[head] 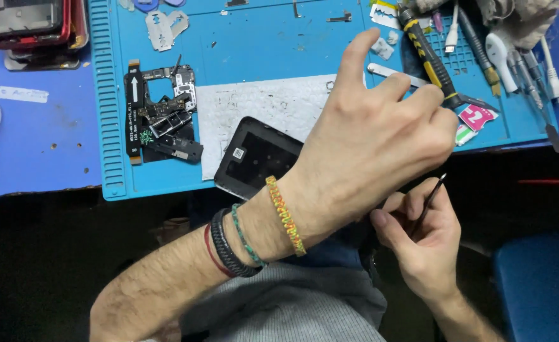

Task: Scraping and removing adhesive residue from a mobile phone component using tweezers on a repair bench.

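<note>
Head camera, close, looking down onto mat (241,38).

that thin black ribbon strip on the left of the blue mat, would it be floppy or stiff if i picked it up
The ribbon strip looks flat and very thin, so it would probably be floppy and light. It lies against small circuit parts, so it may drag them along if joined; I cannot tell. Lying flush on the blue mat, it could be hard to pinch.

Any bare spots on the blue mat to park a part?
Free: the blue mat in its upper middle, between the metal shield plates and the left hand. Also the bare blue table left of the mat. Crowded: the circuit boards at left, and the screwdriver and tool pile at upper right.
</note>
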